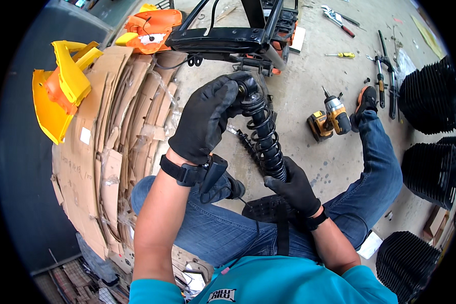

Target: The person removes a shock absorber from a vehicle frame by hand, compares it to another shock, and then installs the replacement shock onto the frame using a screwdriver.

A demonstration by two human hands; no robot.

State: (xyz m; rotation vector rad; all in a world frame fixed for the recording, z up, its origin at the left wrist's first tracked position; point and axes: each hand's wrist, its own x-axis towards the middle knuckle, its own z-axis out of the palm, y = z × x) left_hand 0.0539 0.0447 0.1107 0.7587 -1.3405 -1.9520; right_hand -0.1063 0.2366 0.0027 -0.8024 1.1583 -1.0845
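Observation:
A black coil-spring shock absorber (266, 139) is held up at a tilt between my two gloved hands. My left hand (205, 119), in a black glove, closes round its upper end beside the mounting eye. Farther down, my right hand (300, 187), also gloved, wraps the lower part of the spring. Just beyond the upper end stands a black metal vehicle frame (218, 40). Behind the held shock absorber, a second black spring-like part (249, 147) shows, partly hidden.
Flattened cardboard (86, 172) is stacked at left, with a yellow and orange plastic panel (63, 93) on it. On the floor at right are a cordless driver (337, 114), a yellow screwdriver (343, 54), an adjustable wrench (333, 17), fork tubes (382, 76) and black ribbed stacks (430, 96).

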